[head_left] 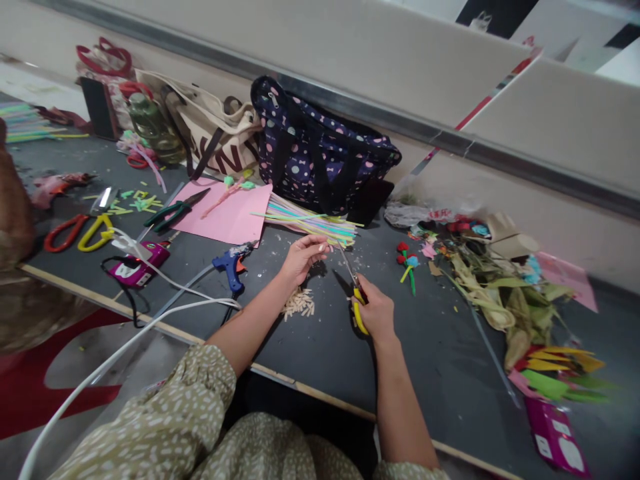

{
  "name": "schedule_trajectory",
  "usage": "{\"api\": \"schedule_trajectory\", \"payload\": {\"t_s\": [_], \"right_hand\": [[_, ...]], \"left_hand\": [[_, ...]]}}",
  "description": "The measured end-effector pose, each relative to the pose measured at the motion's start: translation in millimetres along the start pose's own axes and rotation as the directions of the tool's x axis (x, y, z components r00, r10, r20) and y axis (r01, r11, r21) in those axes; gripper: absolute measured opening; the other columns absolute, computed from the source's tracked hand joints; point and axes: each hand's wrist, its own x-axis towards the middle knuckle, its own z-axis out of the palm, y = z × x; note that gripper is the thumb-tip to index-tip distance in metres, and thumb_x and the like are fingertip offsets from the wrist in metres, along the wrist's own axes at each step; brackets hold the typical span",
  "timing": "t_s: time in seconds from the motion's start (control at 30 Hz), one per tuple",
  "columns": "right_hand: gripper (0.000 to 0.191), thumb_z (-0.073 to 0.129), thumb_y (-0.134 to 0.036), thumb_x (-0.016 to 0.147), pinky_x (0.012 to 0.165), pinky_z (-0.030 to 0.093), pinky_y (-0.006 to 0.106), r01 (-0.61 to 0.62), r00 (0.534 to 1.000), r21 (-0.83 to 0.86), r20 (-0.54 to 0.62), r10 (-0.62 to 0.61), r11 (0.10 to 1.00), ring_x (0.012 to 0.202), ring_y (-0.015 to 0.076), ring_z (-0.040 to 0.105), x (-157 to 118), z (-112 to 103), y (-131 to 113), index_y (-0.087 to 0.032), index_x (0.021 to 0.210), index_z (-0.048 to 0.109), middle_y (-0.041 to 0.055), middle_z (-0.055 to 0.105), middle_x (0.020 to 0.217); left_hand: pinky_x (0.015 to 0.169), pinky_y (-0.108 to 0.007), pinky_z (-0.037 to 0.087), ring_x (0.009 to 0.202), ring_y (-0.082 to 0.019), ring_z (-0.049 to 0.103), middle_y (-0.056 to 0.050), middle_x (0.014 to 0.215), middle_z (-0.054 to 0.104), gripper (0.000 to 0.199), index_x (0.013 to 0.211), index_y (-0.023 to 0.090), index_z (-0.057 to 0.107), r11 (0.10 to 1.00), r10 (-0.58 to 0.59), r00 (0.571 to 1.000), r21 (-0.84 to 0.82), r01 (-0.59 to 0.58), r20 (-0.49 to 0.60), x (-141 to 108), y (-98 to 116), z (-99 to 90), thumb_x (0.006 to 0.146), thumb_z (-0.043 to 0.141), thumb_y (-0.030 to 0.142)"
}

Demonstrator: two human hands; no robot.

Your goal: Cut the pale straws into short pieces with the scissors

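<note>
My right hand is wrapped round the yellow handles of a pair of scissors, whose blades point up and left over the dark table. Close to the blade tips, my left hand is pinched closed; whatever sits between its fingertips is too small to make out. Below that hand lies a pile of short beige cut pieces. A bundle of pastel fuzzy stems rests just behind my left hand. Left of it is a blue glue gun. To the right lies a small pipe-cleaner flower bunch.
A pink sheet holds pliers. Red-and-yellow scissors and a purple power strip with white cables lie left. A navy patterned bag and a canvas bag stand behind. Dried husks cover the right. A person's arm shows left.
</note>
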Motion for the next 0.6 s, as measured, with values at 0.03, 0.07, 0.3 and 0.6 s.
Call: {"api": "schedule_trajectory", "payload": {"t_s": [0.03, 0.07, 0.3, 0.6], "right_hand": [[0.047, 0.051, -0.025, 0.078, 0.074, 0.051, 0.026, -0.011, 1.000, -0.003, -0.008, 0.011, 1.000, 0.081, 0.0153, 0.066, 0, 0, 1, -0.021, 0.124, 0.058, 0.0050, 0.070, 0.102], [0.046, 0.051, -0.025, 0.078, 0.073, 0.051, 0.026, -0.023, 1.000, -0.007, -0.017, 0.023, 1.000, 0.080, 0.0152, 0.065, 0, 0, 1, -0.021, 0.123, 0.058, 0.0050, 0.070, 0.101], [0.047, 0.051, -0.025, 0.078, 0.073, 0.050, 0.026, -0.066, 0.995, -0.027, -0.079, 0.064, 0.997, 0.081, 0.0147, 0.065, -1, -2, 6, -0.022, 0.125, 0.057, 0.0042, 0.069, 0.102], [0.047, 0.052, -0.026, 0.077, 0.072, 0.049, 0.026, -0.128, 0.982, -0.062, -0.151, 0.118, 0.990, 0.080, 0.0153, 0.065, 0, -6, 14, -0.023, 0.123, 0.059, 0.0038, 0.069, 0.099]], "left_hand": [[0.066, -0.021, 0.053, 0.072, -0.011, 0.066, -0.002, 0.076, 0.069, 0.029, 0.088, 0.014, 0.069, 1.000, -0.002, 1.000, -0.009, 0.002, 0.002, 0, 0, -0.6, 0.061, 0.079, 0.021], [0.067, -0.021, 0.053, 0.072, -0.010, 0.066, -0.002, 0.077, 0.069, 0.029, 0.088, 0.014, 0.069, 1.000, -0.004, 1.000, -0.016, 0.004, 0.003, 1, -1, -1.1, 0.061, 0.079, 0.021], [0.069, -0.023, 0.055, 0.073, -0.012, 0.067, -0.005, 0.080, 0.071, 0.028, 0.088, 0.014, 0.070, 0.999, -0.044, 0.999, 0.000, 0.044, -0.005, 2, 2, -5.2, 0.063, 0.079, 0.022], [0.069, -0.027, 0.053, 0.071, -0.016, 0.068, -0.012, 0.084, 0.072, 0.049, 0.092, 0.011, 0.070, 0.981, -0.084, 0.976, 0.188, 0.046, 0.201, -5, 14, 0.3, 0.078, 0.060, 0.056]]}}
